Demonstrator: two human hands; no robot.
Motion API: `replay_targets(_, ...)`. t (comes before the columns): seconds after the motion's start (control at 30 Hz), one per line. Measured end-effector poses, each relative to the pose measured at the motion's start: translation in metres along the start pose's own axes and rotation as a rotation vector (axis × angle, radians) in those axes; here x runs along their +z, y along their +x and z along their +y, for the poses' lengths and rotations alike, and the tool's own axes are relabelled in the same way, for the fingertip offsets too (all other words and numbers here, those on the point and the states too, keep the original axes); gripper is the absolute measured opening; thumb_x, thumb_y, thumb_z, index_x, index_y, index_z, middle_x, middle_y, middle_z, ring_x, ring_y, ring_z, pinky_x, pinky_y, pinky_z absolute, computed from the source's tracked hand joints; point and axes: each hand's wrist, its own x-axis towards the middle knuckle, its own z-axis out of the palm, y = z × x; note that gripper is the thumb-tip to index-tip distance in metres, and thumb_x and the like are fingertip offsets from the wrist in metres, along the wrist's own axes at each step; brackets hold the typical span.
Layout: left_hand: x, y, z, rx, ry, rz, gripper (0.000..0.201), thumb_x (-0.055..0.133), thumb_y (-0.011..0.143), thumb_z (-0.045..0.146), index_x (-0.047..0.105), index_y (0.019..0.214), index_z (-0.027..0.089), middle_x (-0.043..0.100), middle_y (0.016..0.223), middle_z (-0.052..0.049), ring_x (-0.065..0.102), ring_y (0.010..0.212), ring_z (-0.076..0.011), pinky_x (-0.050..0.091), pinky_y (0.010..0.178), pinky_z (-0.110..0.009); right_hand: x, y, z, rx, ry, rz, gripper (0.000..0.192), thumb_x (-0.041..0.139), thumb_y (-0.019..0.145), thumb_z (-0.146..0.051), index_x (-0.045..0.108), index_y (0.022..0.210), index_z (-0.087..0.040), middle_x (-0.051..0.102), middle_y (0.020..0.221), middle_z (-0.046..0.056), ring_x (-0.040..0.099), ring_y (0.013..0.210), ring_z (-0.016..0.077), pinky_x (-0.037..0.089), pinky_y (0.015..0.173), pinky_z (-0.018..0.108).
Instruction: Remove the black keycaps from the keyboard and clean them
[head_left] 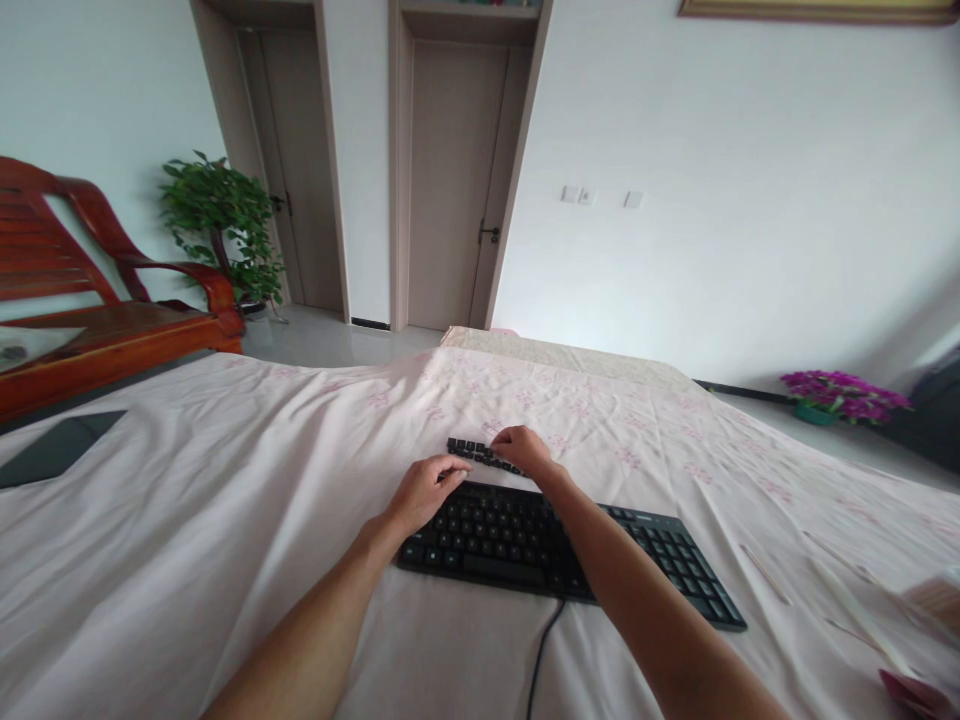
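Black plastic keyboard point(525, 540) lies flat on the bed point(225, 520) near its front edge, long axis running left to right and slanting toward the right front corner, cable point(541, 650) leaving the near side. Over a separate row of black keycaps point(480, 453) beyond its far edge, the left hand point(424, 492) rests with fingers loosely curled, while the right hand point(525, 450) is curled on that row. Pink floral sheet is wrinkled.

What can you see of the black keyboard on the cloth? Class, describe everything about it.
The keyboard is black, looks like plastic, full-size with rows of dark keys and a number pad at its right end. It lies flat on the pale pink cloth, angled slightly. A black cable leaves its near edge towards the camera. The left hand rests on its left keys; the right hand covers its far edge, the forearm crossing over it.
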Motion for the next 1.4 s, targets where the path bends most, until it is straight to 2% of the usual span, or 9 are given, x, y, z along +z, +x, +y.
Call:
replay_targets(0.23, 0.0, 0.0, 0.0, -0.005, 0.008, 0.005, 0.027, 0.048, 0.085, 0.03, 0.071, 0.097, 0.023, 0.071, 0.103, -0.002, 0.063, 0.098, -0.0179, 0.048, 0.088, -0.027, -0.001, 0.001, 0.0, 0.031, -0.006, -0.002, 0.017, 0.064, 0.073, -0.032, 0.075, 0.084, -0.026, 0.07, 0.074, 0.0, 0.062, 0.073, 0.0151, 0.038, 0.059, 0.021)
replay_targets(0.57, -0.001, 0.0, 0.003, -0.022, 0.004, -0.007, 0.027, 0.047, 0.085, 0.03, 0.071, 0.097, 0.023, 0.071, 0.104, -0.002, 0.063, 0.099, -0.0179, 0.047, 0.09, -0.028, 0.005, 0.001, -0.014, 0.032, -0.059, 0.058, 0.026, 0.056, 0.079, -0.042, 0.073, 0.09, -0.027, 0.071, 0.089, 0.003, 0.063, 0.086, 0.0191, 0.04, 0.066, 0.024)
replay_targets(0.77, -0.002, 0.0, 0.004, -0.026, 0.003, -0.015, 0.028, 0.047, 0.086, 0.028, 0.071, 0.101, 0.024, 0.071, 0.103, -0.001, 0.063, 0.099, -0.0176, 0.047, 0.089, -0.026, 0.011, 0.004, -0.024, 0.038, -0.073, 0.036, 0.023, 0.059, 0.075, -0.044, 0.074, 0.084, -0.028, 0.071, 0.084, 0.003, 0.063, 0.085, 0.0207, 0.042, 0.068, 0.026)
replay_targets(1.17, -0.002, 0.001, -0.001, 0.008, -0.007, -0.014, 0.027, 0.048, 0.086, 0.03, 0.07, 0.102, 0.025, 0.071, 0.103, -0.001, 0.063, 0.099, -0.0174, 0.046, 0.09, -0.027, 0.011, 0.002, -0.022, 0.048, -0.041, 0.032, 0.021, 0.061, 0.072, -0.043, 0.073, 0.078, -0.027, 0.069, 0.077, 0.002, 0.063, 0.078, 0.0191, 0.04, 0.064, 0.025)
replay_targets(1.3, -0.001, 0.0, 0.0, 0.01, 0.004, -0.014, 0.026, 0.048, 0.087, 0.029, 0.071, 0.098, 0.024, 0.071, 0.103, -0.001, 0.063, 0.098, -0.0175, 0.047, 0.088, -0.026, 0.006, -0.001, -0.025, 0.017, -0.006, 0.04, 0.031, 0.056, 0.078, -0.049, 0.073, 0.076, -0.023, 0.069, 0.074, 0.004, 0.062, 0.076, 0.0193, 0.041, 0.065, 0.026)
replay_targets(1.4, -0.001, 0.0, 0.0, 0.025, 0.033, -0.013, 0.026, 0.047, 0.087, 0.029, 0.07, 0.098, 0.023, 0.071, 0.102, -0.001, 0.063, 0.098, -0.0174, 0.047, 0.088, -0.026, -0.005, -0.005, -0.028, -0.047, 0.043, 0.051, 0.045, 0.039, 0.089, -0.05, 0.073, 0.085, -0.021, 0.07, 0.08, 0.007, 0.063, 0.08, 0.0195, 0.042, 0.069, 0.026)
